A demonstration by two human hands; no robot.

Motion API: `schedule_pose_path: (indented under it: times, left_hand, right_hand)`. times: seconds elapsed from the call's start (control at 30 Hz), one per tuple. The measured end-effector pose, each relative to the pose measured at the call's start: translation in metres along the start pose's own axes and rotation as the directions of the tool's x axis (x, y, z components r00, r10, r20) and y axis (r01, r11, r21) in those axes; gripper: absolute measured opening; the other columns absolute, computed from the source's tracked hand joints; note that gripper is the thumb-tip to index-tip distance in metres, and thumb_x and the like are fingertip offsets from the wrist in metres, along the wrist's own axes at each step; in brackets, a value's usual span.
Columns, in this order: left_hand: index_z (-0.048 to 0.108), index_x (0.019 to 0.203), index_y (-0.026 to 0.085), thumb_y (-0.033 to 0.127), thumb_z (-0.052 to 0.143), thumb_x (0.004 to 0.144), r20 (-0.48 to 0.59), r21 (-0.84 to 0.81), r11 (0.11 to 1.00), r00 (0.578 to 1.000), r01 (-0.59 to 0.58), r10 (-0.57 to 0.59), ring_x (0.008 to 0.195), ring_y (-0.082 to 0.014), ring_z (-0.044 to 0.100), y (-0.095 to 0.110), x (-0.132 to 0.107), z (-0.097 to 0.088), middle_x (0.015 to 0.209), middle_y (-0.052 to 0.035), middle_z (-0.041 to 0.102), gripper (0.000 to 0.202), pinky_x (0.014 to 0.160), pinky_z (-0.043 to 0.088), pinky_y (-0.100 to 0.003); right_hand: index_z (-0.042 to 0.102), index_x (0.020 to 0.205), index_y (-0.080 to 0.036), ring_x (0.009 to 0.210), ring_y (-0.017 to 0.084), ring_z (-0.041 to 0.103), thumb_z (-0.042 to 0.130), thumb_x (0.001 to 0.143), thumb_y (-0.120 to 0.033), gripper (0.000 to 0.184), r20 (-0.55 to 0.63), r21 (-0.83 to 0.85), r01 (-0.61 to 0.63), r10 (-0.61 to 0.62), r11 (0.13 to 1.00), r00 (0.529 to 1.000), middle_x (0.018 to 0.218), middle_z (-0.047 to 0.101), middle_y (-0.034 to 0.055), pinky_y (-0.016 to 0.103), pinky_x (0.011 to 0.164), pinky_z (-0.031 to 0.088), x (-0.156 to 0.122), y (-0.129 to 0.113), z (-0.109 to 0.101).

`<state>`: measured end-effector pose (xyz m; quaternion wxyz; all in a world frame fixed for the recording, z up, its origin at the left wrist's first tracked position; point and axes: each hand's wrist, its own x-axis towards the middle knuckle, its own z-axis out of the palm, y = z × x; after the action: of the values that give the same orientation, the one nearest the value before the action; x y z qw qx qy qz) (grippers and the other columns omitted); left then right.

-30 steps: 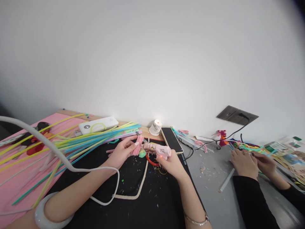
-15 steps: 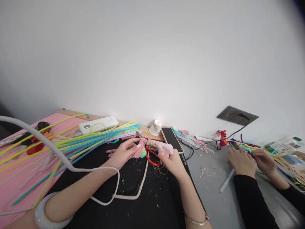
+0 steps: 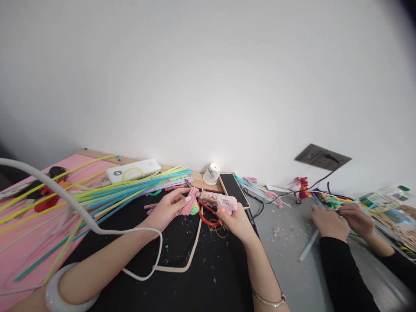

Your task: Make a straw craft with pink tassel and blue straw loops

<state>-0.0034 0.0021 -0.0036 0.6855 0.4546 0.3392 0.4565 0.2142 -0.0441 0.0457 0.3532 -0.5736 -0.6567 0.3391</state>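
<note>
- My left hand (image 3: 170, 209) pinches a bundle of pink pipe cleaners (image 3: 189, 203) above the black mat (image 3: 191, 290).
- My right hand (image 3: 237, 220) grips a pale-pink glue gun (image 3: 227, 202); whether its nozzle touches the bundle, I can't tell.
- The white paper cup (image 3: 212, 175) looks upturned, its inside hidden.
- A red loop handle (image 3: 210, 224) is partly covered.

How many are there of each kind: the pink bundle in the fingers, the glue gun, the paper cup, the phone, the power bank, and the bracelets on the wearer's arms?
Pink bundle: 1
Glue gun: 1
Paper cup: 1
Phone: 1
Power bank: 1
White bracelet and thin bracelet: 2
Total: 7
</note>
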Motion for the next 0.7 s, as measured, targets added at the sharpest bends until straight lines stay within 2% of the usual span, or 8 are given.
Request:
schedule_pose_path:
  times: [0.1, 0.2, 0.3, 0.4, 0.53, 0.7]
  left_hand:
    - [0.063, 0.116, 0.02, 0.04, 0.074, 0.073, -0.02, -0.026, 0.999, 1.0, 0.023, -0.024, 0.095, -0.0257, 0.063, 0.001, -0.001, 0.001, 0.098, -0.0089, 0.068, 0.048, 0.072, 0.049, -0.033]
    - [0.062, 0.116, 0.019, 0.04, 0.076, 0.071, -0.031, -0.044, 0.998, 0.999, 0.038, -0.039, 0.095, -0.0251, 0.062, 0.003, -0.001, 0.001, 0.097, -0.008, 0.067, 0.051, 0.073, 0.048, -0.033]
    - [0.062, 0.116, 0.02, 0.04, 0.076, 0.071, -0.029, -0.059, 0.997, 0.998, 0.056, -0.058, 0.094, -0.0238, 0.062, 0.004, -0.001, 0.001, 0.096, -0.0066, 0.066, 0.052, 0.075, 0.048, -0.033]
    - [0.062, 0.116, 0.021, 0.039, 0.077, 0.071, -0.031, -0.076, 0.996, 0.999, 0.041, -0.043, 0.093, -0.0226, 0.061, 0.002, -0.001, 0.0, 0.096, -0.0059, 0.065, 0.051, 0.076, 0.047, -0.034]
    - [0.063, 0.115, 0.021, 0.04, 0.077, 0.071, -0.028, -0.079, 0.996, 0.999, 0.043, -0.046, 0.091, -0.0215, 0.061, 0.002, -0.001, 0.0, 0.096, -0.0058, 0.065, 0.05, 0.076, 0.047, -0.033]
    - [0.062, 0.114, 0.02, 0.04, 0.077, 0.069, -0.04, -0.06, 0.997, 0.998, 0.049, -0.052, 0.091, -0.0232, 0.062, 0.005, -0.002, 0.002, 0.092, -0.0057, 0.066, 0.052, 0.075, 0.047, -0.034]
  right_hand:
    - [0.07, 0.091, -0.012, 0.046, 0.011, 0.041, 0.056, 0.081, -0.029, 0.024, -0.051, -0.02, -0.01, 0.009, 1.0, 0.999, 0.05, 0.05, -0.0033, 0.022, 0.045, 0.035, 0.001, 0.002, 0.0]
    - [0.07, 0.096, -0.011, 0.05, 0.014, 0.047, 0.057, 0.081, -0.036, 0.031, -0.217, -0.079, -0.018, 0.001, 0.997, 0.976, 0.054, 0.055, -0.001, 0.024, 0.049, 0.038, 0.003, 0.006, -0.004]
    - [0.07, 0.095, -0.014, 0.06, 0.02, 0.056, 0.058, 0.079, -0.042, 0.034, -0.457, -0.2, -0.103, 0.001, 0.974, 0.889, 0.063, 0.064, 0.0035, 0.027, 0.056, 0.042, 0.006, 0.012, -0.011]
    - [0.07, 0.088, -0.017, 0.067, 0.024, 0.06, 0.056, 0.079, -0.044, 0.032, -0.629, -0.319, -0.276, 0.015, 0.907, 0.777, 0.069, 0.068, 0.0074, 0.029, 0.061, 0.041, 0.006, 0.016, -0.021]
    - [0.069, 0.096, -0.019, 0.068, 0.026, 0.06, 0.053, 0.079, -0.042, 0.033, -0.722, -0.367, -0.463, 0.067, 0.807, 0.689, 0.074, 0.068, 0.0098, 0.031, 0.062, 0.038, 0.003, 0.022, -0.04]
    - [0.071, 0.092, -0.023, 0.075, 0.029, 0.06, 0.06, 0.071, -0.038, 0.027, -0.735, -0.364, -0.504, 0.092, 0.783, 0.672, 0.079, 0.068, 0.0133, 0.035, 0.065, 0.038, -0.002, 0.04, -0.073]
